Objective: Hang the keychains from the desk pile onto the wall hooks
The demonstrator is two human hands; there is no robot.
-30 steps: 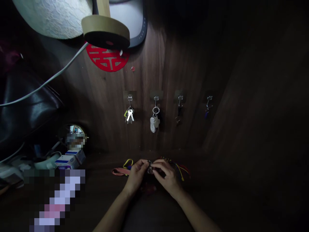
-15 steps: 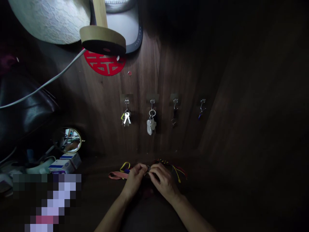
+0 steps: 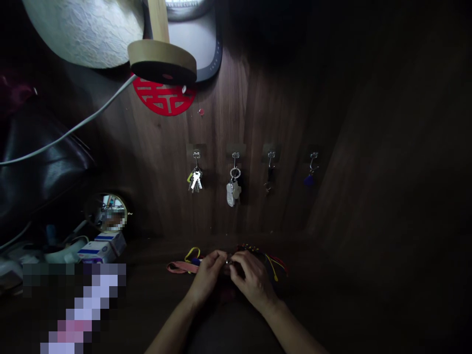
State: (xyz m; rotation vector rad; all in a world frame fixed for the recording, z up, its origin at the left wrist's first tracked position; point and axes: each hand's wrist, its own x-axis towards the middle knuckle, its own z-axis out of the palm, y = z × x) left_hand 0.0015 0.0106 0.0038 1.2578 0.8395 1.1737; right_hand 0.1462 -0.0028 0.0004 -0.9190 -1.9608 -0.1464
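Note:
My left hand (image 3: 207, 277) and my right hand (image 3: 251, 281) meet low in the view above a dark wooden surface (image 3: 147, 275). Their fingertips pinch a small metal ring (image 3: 229, 262), which is mostly hidden by my fingers. To the left of my hands lie a pink lanyard strap (image 3: 179, 267) and a yellow cord loop (image 3: 191, 254). Thin yellow and red cords (image 3: 276, 265) with a beaded strand spread out by my right hand.
Four adhesive hooks line the wood wall, holding a bunch of keys (image 3: 196, 180), a pale key fob (image 3: 232, 193), a dark small fob (image 3: 269, 183) and a blue tag (image 3: 309, 180). On the left are a round mirror (image 3: 108, 212), medicine boxes (image 3: 102, 248) and a white cable (image 3: 70, 129).
The whole view has shifted slightly with my head. Both hands stay together on the ring, and my fingers have shifted a little around it.

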